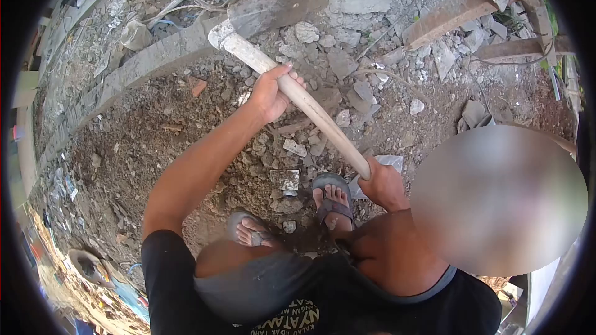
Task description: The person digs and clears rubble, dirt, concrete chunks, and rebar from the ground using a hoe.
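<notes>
Nearest, the sandals (pixel 331 179) stand below the hoe (pixel 329 129). The right hand (pixel 383 186) has its grip closed around the handle's near end; the left hand (pixel 273 93) is wrapped around it farther up, toward the blade (pixel 270 10). Left of the hoe, the soil (pixel 124 124) looks broken up, but rubble (pixel 341 62) lies unsorted to its right, so the ground seems only partly worked. Beyond the hoe's right side lies a rough beam (pixel 452 17).
</notes>
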Available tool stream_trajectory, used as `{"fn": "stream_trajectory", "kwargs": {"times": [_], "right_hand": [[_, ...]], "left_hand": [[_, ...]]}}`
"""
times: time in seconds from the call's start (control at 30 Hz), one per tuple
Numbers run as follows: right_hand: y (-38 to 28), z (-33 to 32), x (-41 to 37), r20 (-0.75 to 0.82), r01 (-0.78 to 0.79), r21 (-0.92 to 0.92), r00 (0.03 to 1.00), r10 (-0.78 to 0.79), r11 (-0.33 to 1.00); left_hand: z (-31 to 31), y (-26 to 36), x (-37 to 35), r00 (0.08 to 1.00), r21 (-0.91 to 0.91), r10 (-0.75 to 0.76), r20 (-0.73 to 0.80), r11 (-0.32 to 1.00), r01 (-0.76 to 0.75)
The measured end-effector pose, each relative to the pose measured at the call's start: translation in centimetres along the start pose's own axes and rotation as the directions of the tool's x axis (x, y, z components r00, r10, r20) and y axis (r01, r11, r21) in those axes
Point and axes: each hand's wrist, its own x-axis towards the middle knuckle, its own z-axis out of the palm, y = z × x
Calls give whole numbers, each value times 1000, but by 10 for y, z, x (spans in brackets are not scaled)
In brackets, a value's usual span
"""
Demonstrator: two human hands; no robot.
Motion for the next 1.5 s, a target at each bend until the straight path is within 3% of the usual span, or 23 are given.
{"fn": "stream_trajectory", "kwargs": {"times": [0.03, 0.13, 0.23, 0.37, 0.43, 0.47, 0.57, 0.6, 0.67, 0.77, 0.9, 0.97, 1.03, 1.13, 1.2, 1.3, 1.37, 1.43, 1.5], "right_hand": [[-5, -8, -5, 13, -29, 6, 999, 29, 1000], [-13, -28, 0, 282, -152, -8, 948, 148, 988], [-8, -49, 9, 319, -106, 49, 944, 85, 993], [-21, -73, -8, 393, -183, 51, 908, 149, 982], [-20, -72, -37, 376, -149, 179, 924, 72, 973], [-26, -80, -61, 381, -238, 201, 913, 148, 950], [-20, -114, -112, 500, -341, 120, 832, 239, 932], [-20, -125, -125, 497, -345, 119, 832, 245, 931], [-19, -149, -147, 504, -337, -55, 803, 318, 940], [-20, -174, -185, 530, -327, -95, 783, 326, 940], [-19, -189, -246, 474, -310, -184, 803, 360, 933], [-17, -196, -253, 474, -266, -175, 821, 318, 948], [-15, -202, -239, 444, -174, -156, 867, 226, 972], [-17, -177, -190, 281, -75, -156, 953, 118, 985], [-24, -148, -139, 283, -44, -121, 956, 77, 992], [-39, -106, -59, 266, -43, -45, 963, 53, 998], [-41, -84, -11, 297, -59, 30, 954, 47, 998], [-30, -49, -11, 373, -88, 74, 926, 54, 993], [-14, -21, -23, 540, -250, 89, 826, 164, 964]], "left_hand": [[2, -7, 8, 996, 19, -58, -63, 998, 59], [9, -23, 27, 972, -44, -86, -220, 996, 78], [22, -26, 38, 923, -126, -86, -376, 991, 40], [41, -31, 27, 836, -15, -43, -547, 999, 42], [59, -35, 13, 775, 96, -83, -626, 979, 182], [76, -43, -2, 718, 132, -82, -691, 963, 236], [90, -80, -42, 693, 44, -174, -699, 957, 286], [92, -92, -55, 683, 13, -212, -699, 951, 308], [95, -111, -79, 652, -81, -251, -715, 957, 279], [93, -141, -113, 618, -172, -326, -715, 939, 296], [109, -158, -181, 617, -216, -370, -695, 925, 311], [130, -138, -204, 566, -208, -336, -753, 937, 280], [134, -111, -221, 685, -344, -336, -647, 930, 131], [130, -55, -198, 712, -227, -122, -691, 972, -54], [103, -26, -164, 794, -160, 49, -606, 970, -181], [88, 0, -99, 787, -6, 272, -554, 944, -330], [81, -17, -60, 763, 217, 324, -559, 945, -243], [91, -39, -31, 592, 515, 352, -725, 848, 126], [71, -73, -20, 543, 550, 354, -762, 797, 252]]}}
